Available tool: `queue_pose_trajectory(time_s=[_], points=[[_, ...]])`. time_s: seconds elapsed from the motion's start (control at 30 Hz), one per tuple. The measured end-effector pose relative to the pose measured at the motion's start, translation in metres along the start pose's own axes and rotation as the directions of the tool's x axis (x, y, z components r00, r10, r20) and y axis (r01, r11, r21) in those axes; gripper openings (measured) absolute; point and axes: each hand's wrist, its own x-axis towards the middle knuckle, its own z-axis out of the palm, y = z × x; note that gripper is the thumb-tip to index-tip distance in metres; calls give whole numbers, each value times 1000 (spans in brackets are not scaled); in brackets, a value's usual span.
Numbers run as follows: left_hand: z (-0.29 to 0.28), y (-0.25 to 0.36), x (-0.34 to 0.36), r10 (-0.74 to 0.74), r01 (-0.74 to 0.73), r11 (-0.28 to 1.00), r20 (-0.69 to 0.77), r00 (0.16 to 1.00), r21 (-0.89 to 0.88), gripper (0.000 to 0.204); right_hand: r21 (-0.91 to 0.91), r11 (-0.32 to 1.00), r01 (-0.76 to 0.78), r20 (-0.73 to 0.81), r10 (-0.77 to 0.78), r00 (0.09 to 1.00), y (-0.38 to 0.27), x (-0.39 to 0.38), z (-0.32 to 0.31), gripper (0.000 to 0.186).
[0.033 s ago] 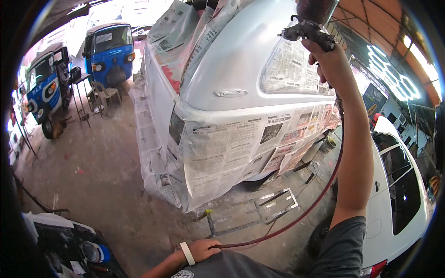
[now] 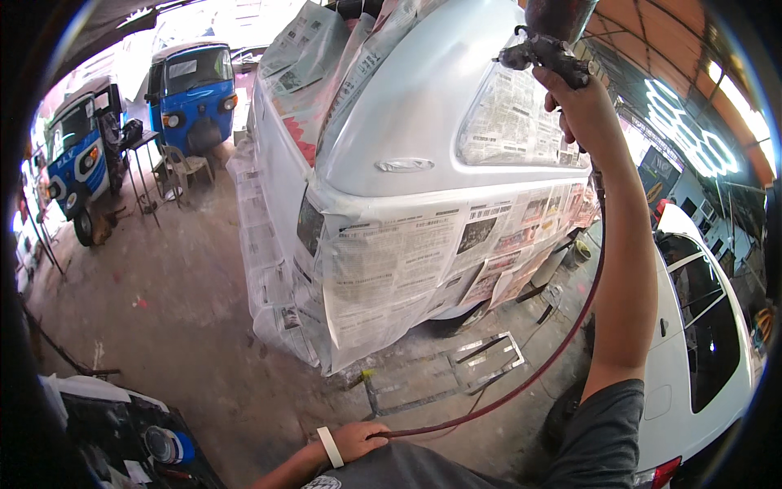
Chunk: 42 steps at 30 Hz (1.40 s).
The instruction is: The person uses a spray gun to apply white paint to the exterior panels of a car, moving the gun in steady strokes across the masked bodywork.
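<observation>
Raised high at the upper right, my right hand (image 2: 585, 106) is wrapped round the handle of a dark spray gun (image 2: 546, 57) with a dark cup (image 2: 562, 16) on top. The gun is beside the silver-white painted upper body (image 2: 391, 114) of a vehicle. Newspaper masking (image 2: 407, 261) covers the lower side, and more newspaper covers the window (image 2: 513, 122). Down at my waist, my left hand (image 2: 358, 441) is closed on a dark red air hose (image 2: 521, 383), which curves up toward the gun. Whether any spray leaves the nozzle, I cannot tell.
A white car (image 2: 692, 342) stands close on my right. On the floor lies a metal frame (image 2: 440, 375). A dark table (image 2: 106, 416) holding a can (image 2: 167, 445) is at lower left. Two blue three-wheelers (image 2: 191, 98) and a plastic chair (image 2: 187, 165) are farther left.
My right hand and the spray gun have shifted very slightly to the right. My left hand keeps its place on the hose.
</observation>
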Motion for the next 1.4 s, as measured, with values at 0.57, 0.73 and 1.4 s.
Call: queue_pose_trajectory(time_s=[0.57,0.73,1.4], points=[[2,-8,23,-201,194,978,103,974,69,36,256,965,-51,204,-2,979,24,-99,20,30],[6,-22,26,-245,237,968,102,964,84,36,338,900,-275,423,116,899,29,-132,20,28],[13,-114,-11,-364,359,925,20,931,121,35,237,948,-213,73,201,977,27,-203,88,39]])
